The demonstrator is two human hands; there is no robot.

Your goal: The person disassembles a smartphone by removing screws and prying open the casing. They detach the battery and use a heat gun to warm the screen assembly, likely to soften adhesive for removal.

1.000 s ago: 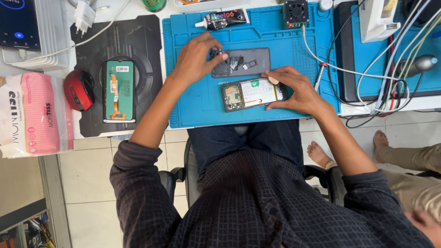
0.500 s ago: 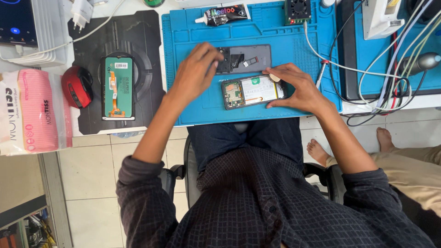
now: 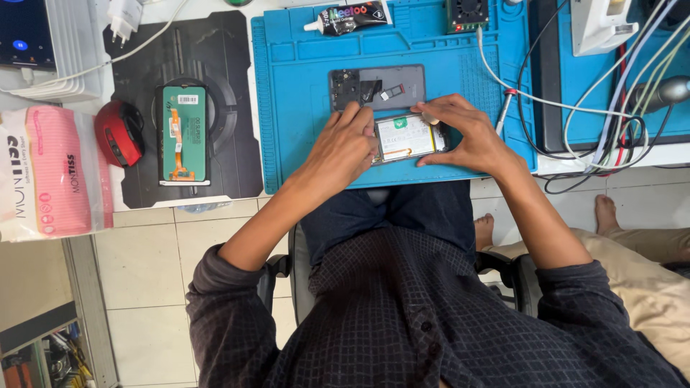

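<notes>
An opened phone [image 3: 406,136], with its white battery and green sticker showing, lies on the blue work mat [image 3: 287,108]. My left hand [image 3: 345,144] covers its left end, fingertips pressing on it. At its right end my right hand [image 3: 467,133] grips it with thumb and fingers. Just beyond the phone lies a grey back cover [image 3: 381,86] with small loose parts on it.
A black glue tube [image 3: 352,16] lies at the mat's far edge. To the left, a black mat [image 3: 230,158] carries a green display part [image 3: 183,133], with a red round object [image 3: 118,133] and a pink tissue pack [image 3: 47,172] beside it. Cables [image 3: 596,122] tangle at right. Another person's bare foot [image 3: 607,212] rests on the floor.
My left hand has come back from the grey back cover and now rests on the opened phone's left end. The right hand stays on the phone's right end.
</notes>
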